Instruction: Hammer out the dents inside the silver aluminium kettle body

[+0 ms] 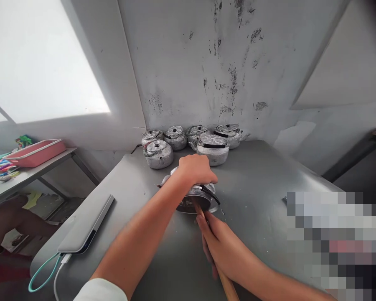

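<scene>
A silver metal kettle (196, 200) lies tipped on its side on the grey metal table (257, 184), its opening facing me. My left hand (196, 169) is clamped over the top of it, fingers curled round its body. My right hand (221, 244) is wrapped round a wooden stick (227, 284) whose far end goes into the kettle's opening. Behind them, several more silver kettles (158, 154) with black handles stand upright in a cluster against the wall.
A grey power bank (86, 225) with a teal cable lies at the table's left edge. Further left, a lower side table holds a pink tray (36, 152) and colourful items. A stained white wall rises behind. A blurred patch covers the lower right.
</scene>
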Action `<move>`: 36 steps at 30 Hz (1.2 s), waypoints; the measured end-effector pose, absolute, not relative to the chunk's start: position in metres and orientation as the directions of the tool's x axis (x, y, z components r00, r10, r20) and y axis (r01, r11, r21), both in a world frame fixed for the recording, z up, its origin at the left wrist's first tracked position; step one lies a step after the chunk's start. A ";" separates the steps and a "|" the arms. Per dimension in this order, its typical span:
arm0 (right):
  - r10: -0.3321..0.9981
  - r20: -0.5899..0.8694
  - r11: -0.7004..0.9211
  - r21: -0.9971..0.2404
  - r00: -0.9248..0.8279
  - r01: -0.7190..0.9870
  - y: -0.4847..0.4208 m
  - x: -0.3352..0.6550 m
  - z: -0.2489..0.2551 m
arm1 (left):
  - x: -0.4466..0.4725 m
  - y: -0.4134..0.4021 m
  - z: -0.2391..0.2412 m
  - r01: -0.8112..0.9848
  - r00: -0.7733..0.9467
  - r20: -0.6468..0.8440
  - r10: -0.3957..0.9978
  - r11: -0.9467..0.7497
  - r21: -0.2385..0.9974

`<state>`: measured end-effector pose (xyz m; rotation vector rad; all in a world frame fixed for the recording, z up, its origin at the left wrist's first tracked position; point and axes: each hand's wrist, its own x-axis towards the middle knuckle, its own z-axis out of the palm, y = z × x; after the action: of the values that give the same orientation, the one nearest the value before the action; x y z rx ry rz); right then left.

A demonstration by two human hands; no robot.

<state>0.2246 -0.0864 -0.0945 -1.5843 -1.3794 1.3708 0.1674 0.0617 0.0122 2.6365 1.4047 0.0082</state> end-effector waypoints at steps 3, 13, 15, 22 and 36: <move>0.951 -0.301 -0.277 -0.928 -0.066 0.249 -0.087 0.225 -0.093 | 0.167 0.060 0.012 0.829 0.553 -0.061 0.831 -0.541 0.142; 0.956 -0.289 -0.269 -0.928 -0.043 0.257 -0.088 0.222 -0.095 | 0.159 0.065 0.009 0.843 0.524 -0.047 0.850 -0.510 0.171; 0.951 -0.305 -0.284 -0.922 -0.042 0.264 -0.088 0.222 -0.093 | 0.158 0.067 0.009 0.844 0.521 -0.056 0.852 -0.505 0.180; 0.943 -0.331 -0.301 -0.900 -0.044 0.316 -0.086 0.224 -0.091 | 0.158 0.069 0.010 0.850 0.511 -0.079 0.856 -0.489 0.197; 0.954 -0.299 -0.262 -0.879 -0.034 0.399 -0.083 0.227 -0.092 | 0.158 0.072 0.009 0.850 0.508 -0.086 0.857 -0.483 0.212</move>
<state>0.2273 -0.0833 -0.0919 -1.6885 -1.4277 1.2830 0.1575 0.0720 0.0089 2.5243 1.4538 0.0464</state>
